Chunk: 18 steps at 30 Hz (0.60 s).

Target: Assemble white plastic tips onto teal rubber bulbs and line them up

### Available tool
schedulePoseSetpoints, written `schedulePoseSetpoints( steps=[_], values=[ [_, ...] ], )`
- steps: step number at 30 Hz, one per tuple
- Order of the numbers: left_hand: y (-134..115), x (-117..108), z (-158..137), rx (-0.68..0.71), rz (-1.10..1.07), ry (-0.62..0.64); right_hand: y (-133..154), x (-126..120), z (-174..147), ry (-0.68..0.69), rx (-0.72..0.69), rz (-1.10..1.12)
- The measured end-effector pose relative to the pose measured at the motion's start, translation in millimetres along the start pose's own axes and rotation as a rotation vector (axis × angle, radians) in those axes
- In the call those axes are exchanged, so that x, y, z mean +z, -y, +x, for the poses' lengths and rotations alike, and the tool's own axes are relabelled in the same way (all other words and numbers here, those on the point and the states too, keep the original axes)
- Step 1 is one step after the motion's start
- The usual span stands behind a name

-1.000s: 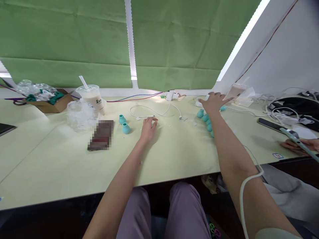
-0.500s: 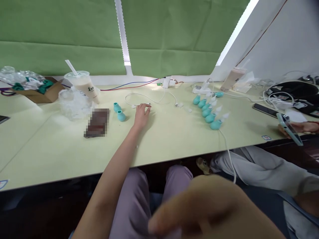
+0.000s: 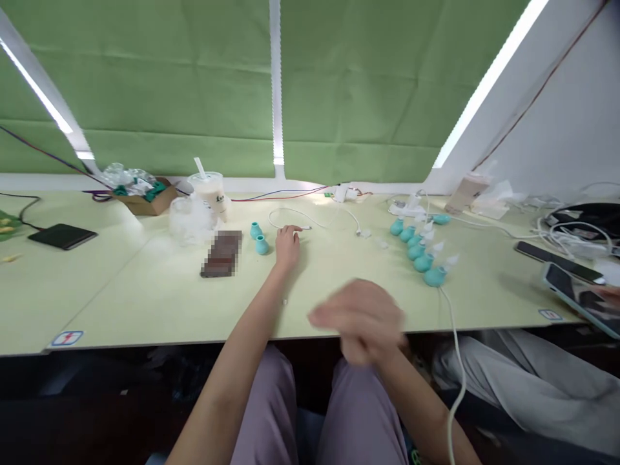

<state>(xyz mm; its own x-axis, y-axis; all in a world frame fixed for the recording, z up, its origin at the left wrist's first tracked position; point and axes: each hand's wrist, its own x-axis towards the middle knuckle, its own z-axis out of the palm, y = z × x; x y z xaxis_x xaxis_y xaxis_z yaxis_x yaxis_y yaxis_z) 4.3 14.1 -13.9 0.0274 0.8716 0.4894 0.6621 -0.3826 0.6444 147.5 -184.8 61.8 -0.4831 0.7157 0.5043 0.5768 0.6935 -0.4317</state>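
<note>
My left hand (image 3: 288,248) rests on the table, fingers extended and slightly bent, with nothing seen in them. Just left of it stand two turquoise rubber bulbs (image 3: 262,245) with open necks and no nozzles. A white cable (image 3: 310,227) ends close to its fingertips. Above the front edge of the table, my right hand (image 3: 361,316) is smeared by motion, so I cannot make out its fingers. To its right is a slanting row of several turquoise bulbs fitted with whitish nozzles (image 3: 434,277). Small clear pieces (image 3: 382,243) lie mid-table.
A pixelated dark flat object (image 3: 223,254), a drink cup (image 3: 210,194) and a box (image 3: 148,200) are on the left. At the right are another cup (image 3: 467,192), a black phone (image 3: 557,261) and a person's phone (image 3: 581,297). A white cable (image 3: 458,361) hangs over the edge.
My right hand has moved away from near the camera, forward to the table's front edge. The view has shifted, showing more of the table's left. My left hand stays beside the two bulbs.
</note>
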Motion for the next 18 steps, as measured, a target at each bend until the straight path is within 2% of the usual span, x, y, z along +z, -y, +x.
schedulePoseSetpoints(
  steps=[2, 4, 5, 7, 10, 14, 18],
  values=[
    [5, 0, 1, -0.031, -0.004, -0.006, -23, 23, 31, 0.072, -0.026, 0.147],
    [11, 0, 2, -0.06, -0.033, -0.004, -46, 44, 42, 0.286, -0.005, 0.354],
    [14, 0, 4, -0.077, -0.05, 0.004, -56, 53, 43, 0.342, 0.035, 0.405],
    [18, 1, 6, -0.121, -0.082, 0.04, -71, 65, 45, 0.446, 0.044, 0.42],
    [22, 1, 10, -0.188, -0.117, 0.13, -79, 74, 50, 0.528, 0.045, 0.436],
    [25, 1, 13, -0.236, -0.186, 0.176, -92, 83, 61, 0.461, 0.105, 0.589],
    [29, -2, 13, -0.241, -0.249, 0.149, -132, 79, 70, 0.192, 0.31, 0.627]
  ],
)
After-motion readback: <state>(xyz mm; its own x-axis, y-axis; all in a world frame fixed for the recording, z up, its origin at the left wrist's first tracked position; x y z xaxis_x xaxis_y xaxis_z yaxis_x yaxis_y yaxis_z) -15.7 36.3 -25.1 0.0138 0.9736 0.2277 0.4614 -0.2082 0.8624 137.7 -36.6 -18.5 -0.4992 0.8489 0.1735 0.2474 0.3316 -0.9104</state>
